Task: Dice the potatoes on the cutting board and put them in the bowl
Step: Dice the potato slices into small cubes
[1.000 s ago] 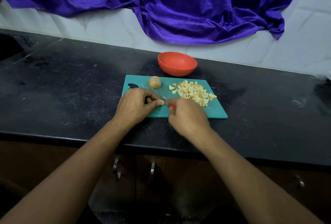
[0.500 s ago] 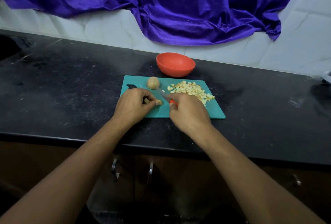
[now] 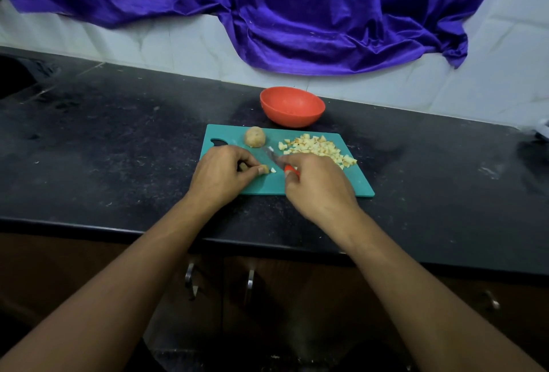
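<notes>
**A:** Which step is this?

**B:** Dicing. The left hand (image 3: 221,174) pinches a small piece (image 3: 263,169) down on the board (image 3: 264,186), with its fingers curled over it. A chip (image 3: 272,170) lies just off its fingertips.

**A:** And the other hand?

**B:** The right hand (image 3: 318,187) is wrapped round the knife (image 3: 271,155). The red handle shows at the thumb, and the blade points away between the two hands. I cannot tell whether the edge touches the piece.

**A:** Where is everything else?

**B:** A whole potato (image 3: 255,137) sits just beyond the left hand. The dice (image 3: 318,148) are heaped just beyond the right hand. The bowl (image 3: 292,107) stands farther out, past both hands and off the board.

**A:** What does the next move call for?

**B:** My guess is a short cut across the piece, close to the left fingertips, so they should be tucked back. After that the whole potato needs dicing. Loading the bowl looks not yet begun.
</notes>
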`<state>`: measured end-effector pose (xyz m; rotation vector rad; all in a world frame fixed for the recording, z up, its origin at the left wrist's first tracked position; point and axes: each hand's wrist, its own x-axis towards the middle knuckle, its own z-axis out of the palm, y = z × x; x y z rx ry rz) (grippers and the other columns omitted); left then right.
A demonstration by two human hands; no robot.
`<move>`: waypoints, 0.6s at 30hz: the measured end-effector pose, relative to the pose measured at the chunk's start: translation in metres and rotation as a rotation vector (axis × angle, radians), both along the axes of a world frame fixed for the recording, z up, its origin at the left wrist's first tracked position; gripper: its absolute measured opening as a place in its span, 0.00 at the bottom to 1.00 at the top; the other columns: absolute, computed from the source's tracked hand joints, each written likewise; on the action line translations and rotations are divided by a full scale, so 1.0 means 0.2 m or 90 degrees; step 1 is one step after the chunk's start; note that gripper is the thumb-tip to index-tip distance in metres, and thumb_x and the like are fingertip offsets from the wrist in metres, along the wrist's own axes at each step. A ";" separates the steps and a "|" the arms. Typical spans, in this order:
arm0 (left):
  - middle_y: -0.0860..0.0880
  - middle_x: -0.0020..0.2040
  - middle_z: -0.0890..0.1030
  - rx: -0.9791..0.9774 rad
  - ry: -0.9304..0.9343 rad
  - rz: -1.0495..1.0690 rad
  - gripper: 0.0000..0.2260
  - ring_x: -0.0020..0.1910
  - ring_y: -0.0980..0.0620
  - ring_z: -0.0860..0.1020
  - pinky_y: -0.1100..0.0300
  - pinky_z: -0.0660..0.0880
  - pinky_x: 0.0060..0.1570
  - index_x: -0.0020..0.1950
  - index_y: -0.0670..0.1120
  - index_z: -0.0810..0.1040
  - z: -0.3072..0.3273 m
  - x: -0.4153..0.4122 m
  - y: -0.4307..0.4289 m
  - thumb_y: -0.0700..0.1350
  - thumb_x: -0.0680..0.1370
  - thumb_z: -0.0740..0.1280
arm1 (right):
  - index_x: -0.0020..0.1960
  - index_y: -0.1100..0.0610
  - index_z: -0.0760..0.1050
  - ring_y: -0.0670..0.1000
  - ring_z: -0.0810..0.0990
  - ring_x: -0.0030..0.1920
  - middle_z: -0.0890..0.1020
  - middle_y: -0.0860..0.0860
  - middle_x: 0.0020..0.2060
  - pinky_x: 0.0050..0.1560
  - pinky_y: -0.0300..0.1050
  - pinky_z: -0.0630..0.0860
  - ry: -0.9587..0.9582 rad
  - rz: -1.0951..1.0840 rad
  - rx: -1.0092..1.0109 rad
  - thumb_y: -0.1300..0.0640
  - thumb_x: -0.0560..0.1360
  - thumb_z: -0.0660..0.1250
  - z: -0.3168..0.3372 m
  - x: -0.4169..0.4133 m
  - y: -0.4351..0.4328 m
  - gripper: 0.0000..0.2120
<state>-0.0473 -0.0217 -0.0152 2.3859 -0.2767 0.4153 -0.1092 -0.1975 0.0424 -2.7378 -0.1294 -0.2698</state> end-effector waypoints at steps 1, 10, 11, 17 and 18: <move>0.58 0.37 0.82 0.002 -0.001 0.002 0.08 0.36 0.59 0.78 0.60 0.72 0.35 0.40 0.55 0.85 0.00 0.00 0.00 0.57 0.74 0.76 | 0.71 0.44 0.76 0.53 0.82 0.53 0.83 0.48 0.59 0.49 0.50 0.79 -0.010 -0.002 -0.008 0.54 0.82 0.63 0.02 0.01 0.02 0.19; 0.58 0.40 0.83 0.005 -0.002 0.000 0.03 0.37 0.59 0.78 0.63 0.70 0.34 0.45 0.55 0.87 0.00 0.00 0.00 0.53 0.76 0.76 | 0.79 0.46 0.68 0.53 0.80 0.55 0.82 0.51 0.56 0.52 0.51 0.77 0.001 0.029 -0.087 0.55 0.83 0.60 -0.13 -0.08 0.07 0.24; 0.58 0.39 0.83 0.003 -0.001 0.000 0.04 0.36 0.59 0.78 0.63 0.70 0.34 0.45 0.55 0.87 0.00 0.00 0.00 0.53 0.75 0.76 | 0.78 0.46 0.68 0.53 0.80 0.54 0.82 0.51 0.55 0.52 0.51 0.78 0.003 0.030 -0.088 0.55 0.83 0.60 -0.12 -0.09 0.06 0.23; 0.58 0.36 0.82 -0.016 -0.003 0.001 0.04 0.35 0.59 0.78 0.63 0.69 0.34 0.42 0.54 0.86 0.00 -0.01 0.00 0.52 0.75 0.76 | 0.71 0.45 0.77 0.53 0.81 0.54 0.83 0.50 0.56 0.52 0.53 0.80 -0.004 0.014 -0.041 0.56 0.82 0.63 0.01 -0.02 0.05 0.19; 0.58 0.36 0.82 -0.015 -0.003 0.001 0.04 0.35 0.59 0.78 0.63 0.69 0.34 0.42 0.54 0.86 0.00 -0.01 0.00 0.52 0.75 0.76 | 0.70 0.46 0.77 0.54 0.81 0.55 0.83 0.50 0.56 0.51 0.53 0.81 -0.009 0.014 -0.040 0.56 0.81 0.63 0.02 -0.01 0.06 0.18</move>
